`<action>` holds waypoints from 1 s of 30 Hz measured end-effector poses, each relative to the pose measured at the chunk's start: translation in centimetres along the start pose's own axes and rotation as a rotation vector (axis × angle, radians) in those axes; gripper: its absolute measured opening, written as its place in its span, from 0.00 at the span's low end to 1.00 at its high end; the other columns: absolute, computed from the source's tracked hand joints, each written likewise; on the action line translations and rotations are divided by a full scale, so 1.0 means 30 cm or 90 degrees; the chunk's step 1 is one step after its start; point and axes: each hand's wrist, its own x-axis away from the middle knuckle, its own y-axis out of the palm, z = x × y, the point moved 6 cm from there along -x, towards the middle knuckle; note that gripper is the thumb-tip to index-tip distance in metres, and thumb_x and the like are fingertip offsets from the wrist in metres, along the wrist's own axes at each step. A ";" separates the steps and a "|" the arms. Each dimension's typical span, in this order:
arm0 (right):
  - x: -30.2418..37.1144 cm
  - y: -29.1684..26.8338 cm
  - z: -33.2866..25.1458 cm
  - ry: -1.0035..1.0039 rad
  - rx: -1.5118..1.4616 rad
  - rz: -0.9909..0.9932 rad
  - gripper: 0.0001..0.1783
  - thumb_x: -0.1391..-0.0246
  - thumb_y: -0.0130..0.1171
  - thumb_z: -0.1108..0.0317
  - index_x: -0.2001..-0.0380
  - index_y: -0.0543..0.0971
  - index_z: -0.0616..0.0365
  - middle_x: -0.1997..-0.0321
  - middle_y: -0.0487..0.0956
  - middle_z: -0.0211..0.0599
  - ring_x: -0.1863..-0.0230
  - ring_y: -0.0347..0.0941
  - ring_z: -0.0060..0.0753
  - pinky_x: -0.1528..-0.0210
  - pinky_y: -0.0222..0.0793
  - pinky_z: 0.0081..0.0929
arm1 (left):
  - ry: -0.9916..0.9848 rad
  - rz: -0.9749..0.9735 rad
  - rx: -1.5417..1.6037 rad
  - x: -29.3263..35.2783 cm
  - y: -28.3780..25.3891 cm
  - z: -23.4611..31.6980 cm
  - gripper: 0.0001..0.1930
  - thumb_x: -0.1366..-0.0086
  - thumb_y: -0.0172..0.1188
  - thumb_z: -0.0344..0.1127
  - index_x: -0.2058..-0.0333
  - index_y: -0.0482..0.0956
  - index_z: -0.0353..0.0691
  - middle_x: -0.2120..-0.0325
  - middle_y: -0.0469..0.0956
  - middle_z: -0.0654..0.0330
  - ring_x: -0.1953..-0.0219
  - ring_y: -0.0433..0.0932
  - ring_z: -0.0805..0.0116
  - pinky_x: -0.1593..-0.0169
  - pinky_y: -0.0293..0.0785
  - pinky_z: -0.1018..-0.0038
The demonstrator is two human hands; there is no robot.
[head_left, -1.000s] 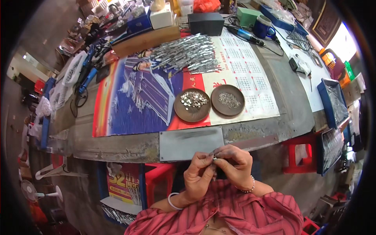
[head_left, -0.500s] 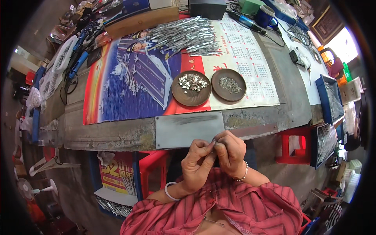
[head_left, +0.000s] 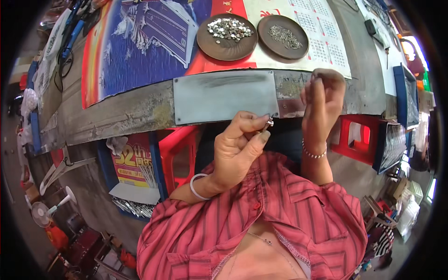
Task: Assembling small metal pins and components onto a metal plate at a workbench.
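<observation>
My left hand (head_left: 240, 151) is in front of the table edge, thumb and forefinger pinching a small shiny metal piece (head_left: 269, 122). Apart from it, my right hand (head_left: 324, 102) is raised over the table edge, on the near side of a brown dish (head_left: 261, 32) of thin metal pins (head_left: 284, 37). Its fingers look bent but are smeared by motion, so whether they hold anything is hidden. Left of that stands another brown dish (head_left: 228, 50) with small round silvery pieces (head_left: 228, 29). A grey metal plate (head_left: 221, 100) lies fixed at the table's near edge.
A printed poster sheet (head_left: 140, 60) covers much of the worktable (head_left: 140, 114). Below the table are a red stool (head_left: 179, 149) and a blue-sided box (head_left: 135, 205) holding thin metal parts. Further right stand another red stool (head_left: 357, 135) and blue trays (head_left: 406, 98).
My hands were together at the fingertips; the right has moved away, up and to the right towards the dishes. My left keeps the metal piece. The view has tilted down.
</observation>
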 end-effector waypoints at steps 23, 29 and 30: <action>0.041 0.144 -0.017 -0.153 0.128 -0.194 0.31 0.65 0.72 0.67 0.57 0.66 0.57 0.67 0.66 0.28 0.76 0.56 0.15 0.76 0.56 0.14 | -0.228 0.050 0.217 -0.016 -0.016 -0.038 0.09 0.37 0.52 0.23 0.57 0.72 0.37 0.73 0.71 0.65 0.80 0.62 0.81 0.80 0.54 0.85; -0.025 -0.034 -0.009 -0.151 0.065 -0.098 0.12 0.47 0.58 0.75 0.61 0.68 0.62 0.60 0.68 0.31 0.64 0.64 0.16 0.61 0.64 0.14 | -0.195 0.024 0.044 -0.048 -0.060 0.022 0.09 0.33 0.48 0.26 0.56 0.71 0.35 0.67 0.74 0.62 0.78 0.65 0.81 0.78 0.59 0.86; -0.028 -0.050 -0.001 -0.151 0.060 -0.096 0.12 0.47 0.58 0.75 0.61 0.68 0.62 0.60 0.68 0.31 0.64 0.64 0.16 0.61 0.64 0.14 | -0.183 0.007 -0.042 -0.057 -0.076 0.047 0.09 0.33 0.47 0.27 0.55 0.71 0.35 0.66 0.75 0.62 0.78 0.65 0.82 0.77 0.60 0.86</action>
